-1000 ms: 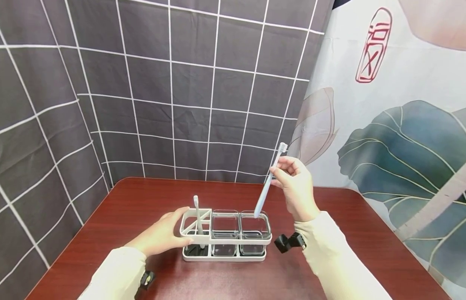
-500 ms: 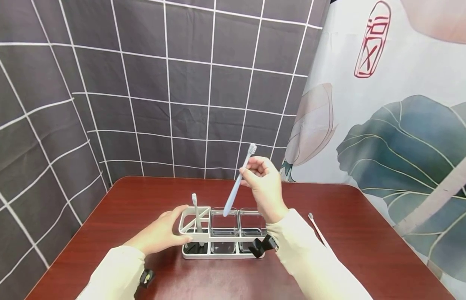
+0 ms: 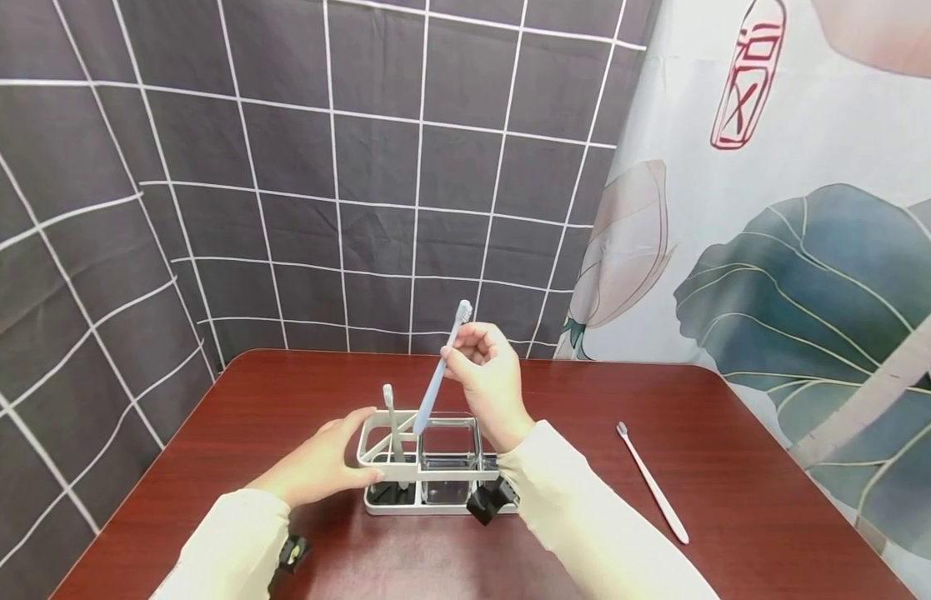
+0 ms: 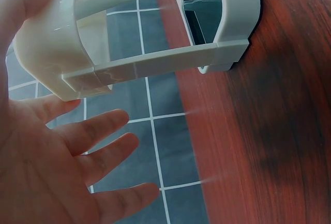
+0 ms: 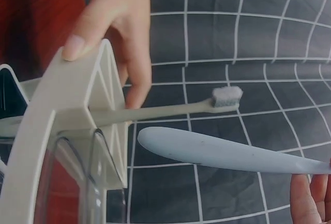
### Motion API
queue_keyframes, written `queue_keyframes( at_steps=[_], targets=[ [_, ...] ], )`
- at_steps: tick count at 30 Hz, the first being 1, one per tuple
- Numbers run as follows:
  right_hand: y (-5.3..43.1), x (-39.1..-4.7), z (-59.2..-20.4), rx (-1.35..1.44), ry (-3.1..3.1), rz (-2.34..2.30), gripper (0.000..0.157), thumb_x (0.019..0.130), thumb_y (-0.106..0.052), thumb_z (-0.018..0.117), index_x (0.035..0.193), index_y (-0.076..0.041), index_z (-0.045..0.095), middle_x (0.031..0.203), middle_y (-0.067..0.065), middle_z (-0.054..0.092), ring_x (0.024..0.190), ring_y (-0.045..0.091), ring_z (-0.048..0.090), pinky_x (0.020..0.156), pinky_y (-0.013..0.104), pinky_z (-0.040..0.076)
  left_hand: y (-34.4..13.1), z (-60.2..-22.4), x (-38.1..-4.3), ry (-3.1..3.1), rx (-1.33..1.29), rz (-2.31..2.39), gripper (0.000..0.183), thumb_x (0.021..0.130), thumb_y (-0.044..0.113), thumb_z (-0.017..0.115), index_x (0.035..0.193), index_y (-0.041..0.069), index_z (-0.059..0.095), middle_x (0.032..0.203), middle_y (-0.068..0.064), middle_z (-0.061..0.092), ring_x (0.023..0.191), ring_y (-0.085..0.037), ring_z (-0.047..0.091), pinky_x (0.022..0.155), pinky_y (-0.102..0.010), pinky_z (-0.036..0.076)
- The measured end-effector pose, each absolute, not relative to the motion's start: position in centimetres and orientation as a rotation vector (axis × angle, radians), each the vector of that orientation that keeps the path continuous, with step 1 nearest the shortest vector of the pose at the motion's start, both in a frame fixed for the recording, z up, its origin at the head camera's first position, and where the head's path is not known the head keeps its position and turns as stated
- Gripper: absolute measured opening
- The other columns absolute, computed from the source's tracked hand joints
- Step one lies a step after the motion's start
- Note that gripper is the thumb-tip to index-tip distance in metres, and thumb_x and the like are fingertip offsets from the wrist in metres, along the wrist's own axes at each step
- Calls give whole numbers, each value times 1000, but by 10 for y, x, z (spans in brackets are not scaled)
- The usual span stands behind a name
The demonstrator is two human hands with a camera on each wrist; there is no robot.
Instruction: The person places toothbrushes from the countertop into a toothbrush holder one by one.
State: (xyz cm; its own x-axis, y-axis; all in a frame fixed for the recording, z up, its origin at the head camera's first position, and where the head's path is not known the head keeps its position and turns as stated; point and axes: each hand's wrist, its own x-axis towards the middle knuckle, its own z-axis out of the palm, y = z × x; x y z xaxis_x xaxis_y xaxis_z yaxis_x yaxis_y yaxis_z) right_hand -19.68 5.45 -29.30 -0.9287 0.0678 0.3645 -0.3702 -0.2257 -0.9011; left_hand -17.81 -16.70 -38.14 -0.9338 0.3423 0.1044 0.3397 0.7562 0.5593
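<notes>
A white toothbrush holder (image 3: pixel 457 476) stands on the table. My left hand (image 3: pixel 326 462) grips its left end between thumb and index finger; the other fingers are spread in the left wrist view. A grey-green toothbrush (image 5: pixel 165 113) stands bristles up in the holder's divided left compartment. My right hand (image 3: pixel 489 383) pinches a light blue toothbrush (image 3: pixel 433 390) near its neck, bristles up. Its handle end hangs over the holder, close to the edge between the left compartment and a clear cup (image 3: pixel 448 440). In the right wrist view that handle end (image 5: pixel 170 144) is apart from the holder.
A white toothbrush (image 3: pixel 653 483) lies on the red-brown table (image 3: pixel 300 383) to the right of my right sleeve. A second clear cup in the holder is partly hidden behind the right wrist. Grey checked cloth (image 3: pixel 375 250) hangs behind the table.
My right hand has carried the light blue toothbrush left, from above the right cup to beside the left compartment. The white toothbrush on the table has come into view. My left hand stays put.
</notes>
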Motion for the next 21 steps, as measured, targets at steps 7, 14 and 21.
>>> queue_keyframes(
  at_steps=[7,14,21],
  targets=[
    [45,-198,-303,401,-1801,2185,22,80,13,62,99,8,54,83,0,56,72,5,58,62,20,53,-166,-380,-177,2942,582,942,85,74,40,79,141,6,42,132,-17,54,122,-39,49,98,-58,42],
    [37,-198,-316,436,-1933,2086,20,79,11,63,98,9,56,84,7,59,73,6,58,64,19,52,-165,-381,-178,2945,579,942,85,74,40,80,141,6,42,131,-19,55,121,-39,50,98,-58,42],
    [32,-201,-328,501,-2026,1988,19,79,10,64,97,7,57,86,13,59,72,6,57,61,17,49,-166,-380,-177,2956,600,946,87,73,41,80,141,3,42,132,-20,54,121,-39,50,99,-57,42]
  ],
)
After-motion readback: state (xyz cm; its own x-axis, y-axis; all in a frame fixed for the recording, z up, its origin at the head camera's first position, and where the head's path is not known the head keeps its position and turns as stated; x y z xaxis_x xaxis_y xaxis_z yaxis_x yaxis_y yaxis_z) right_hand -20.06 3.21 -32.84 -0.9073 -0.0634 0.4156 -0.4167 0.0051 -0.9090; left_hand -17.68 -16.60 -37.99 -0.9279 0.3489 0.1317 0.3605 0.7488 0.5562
